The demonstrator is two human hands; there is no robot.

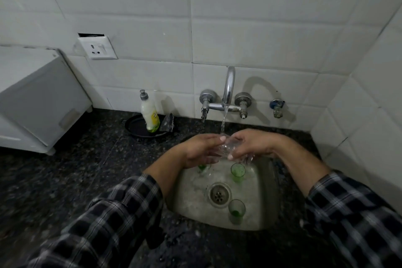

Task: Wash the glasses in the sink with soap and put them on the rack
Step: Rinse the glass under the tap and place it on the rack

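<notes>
View from above of a small steel sink [267,191] set in a dark stone counter [87,169]. The tap [228,89] on the tiled wall is running, and a thin stream of water [224,122] falls between two hands held over the back of the basin.

The left hand [201,151] and right hand [250,143] share one clear glass [226,148] and hold it tilted in the stream. The left fingers are curled round one side of it. The right fingers pinch the other side from above, with water running off below them. Whether there is lather on the glass cannot be told.

Three more glasses are in the basin, each with a green tint at the bottom. The second glass [237,172] stands upright just behind the drain [218,194]. The third glass [236,210] stands upright in front of the drain. The fourth glass [203,168] is half hidden under the left hand, so its pose is unclear.

A soap bottle [150,115] stands capped on a dark plate [134,130] at the back of the counter, left of the sink.

No rack is in view, and no glass stands outside the sink. The task looks to be at an early stage. One glass is in hand under the water, three appear untouched, and all four have yet to go on the rack.
</notes>
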